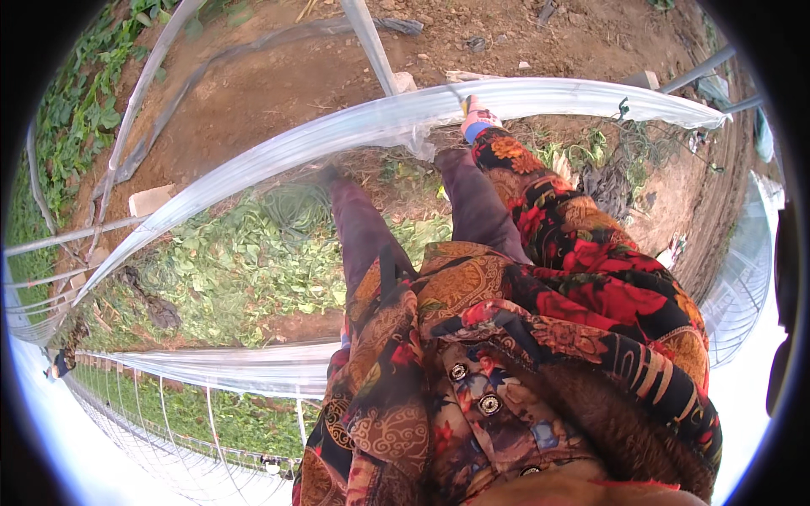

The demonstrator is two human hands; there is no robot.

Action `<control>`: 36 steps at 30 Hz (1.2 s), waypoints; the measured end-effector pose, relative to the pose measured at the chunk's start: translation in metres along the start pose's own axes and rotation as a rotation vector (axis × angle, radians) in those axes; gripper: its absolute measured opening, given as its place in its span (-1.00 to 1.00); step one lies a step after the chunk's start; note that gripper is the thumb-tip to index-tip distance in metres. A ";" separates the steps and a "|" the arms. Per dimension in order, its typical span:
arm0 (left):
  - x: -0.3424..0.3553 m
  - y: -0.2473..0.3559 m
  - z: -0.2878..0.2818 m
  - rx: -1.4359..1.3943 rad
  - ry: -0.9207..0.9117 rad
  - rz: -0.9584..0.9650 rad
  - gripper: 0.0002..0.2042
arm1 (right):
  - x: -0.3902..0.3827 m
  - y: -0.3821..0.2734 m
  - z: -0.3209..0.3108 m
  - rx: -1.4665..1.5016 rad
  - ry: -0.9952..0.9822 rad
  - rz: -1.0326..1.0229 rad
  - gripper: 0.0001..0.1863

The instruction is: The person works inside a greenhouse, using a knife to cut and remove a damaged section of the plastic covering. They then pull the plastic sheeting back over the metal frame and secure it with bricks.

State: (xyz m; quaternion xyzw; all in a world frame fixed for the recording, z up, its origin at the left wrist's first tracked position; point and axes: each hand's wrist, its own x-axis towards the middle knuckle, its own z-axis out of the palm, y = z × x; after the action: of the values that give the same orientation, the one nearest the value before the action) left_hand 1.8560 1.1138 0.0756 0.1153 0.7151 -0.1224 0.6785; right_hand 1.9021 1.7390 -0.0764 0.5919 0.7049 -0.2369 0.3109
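My right hand, in a light glove with a blue cuff, reaches far forward at the end of a flowered sleeve. Its fingers are closed round a slim tool with a yellow and dark handle; the tool's kind is too small to make out. Hand and tool are at a long band of clear plastic film, which curves across the ground in front of my legs. Whether the hand touches the film I cannot tell. My left hand is out of sight; only folds of patterned clothing show on that side.
Wilted green plants cover the ground about my legs. A grey metal post rises beyond the film, with bare brown soil around it. A tangle of green netting lies to the right. A pale block sits left.
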 end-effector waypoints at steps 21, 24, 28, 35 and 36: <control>0.173 0.011 -0.100 -0.103 0.516 0.092 -0.54 | -0.084 0.073 0.021 0.594 -0.233 -0.094 -0.82; 0.185 0.007 -0.154 -1.138 0.651 0.005 -0.58 | -0.140 0.025 0.020 0.490 -0.274 -0.284 -0.73; 0.171 0.028 -0.244 -2.112 0.096 0.670 -0.60 | -0.187 -0.099 0.028 0.966 -0.785 -0.438 -0.64; 0.043 0.104 -0.336 -1.897 -0.471 1.219 -0.49 | -0.287 -0.283 0.041 1.136 -0.678 -0.515 -0.62; 0.027 0.117 -0.338 -1.930 -0.412 1.243 -0.47 | -0.301 -0.293 0.048 1.188 -0.692 -0.507 -0.60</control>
State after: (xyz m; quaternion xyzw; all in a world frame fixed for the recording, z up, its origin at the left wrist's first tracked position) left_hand 1.5744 1.3361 0.0636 -0.1403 0.2082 0.8094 0.5309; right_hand 1.6537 1.4436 0.0964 0.3706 0.4345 -0.8171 0.0780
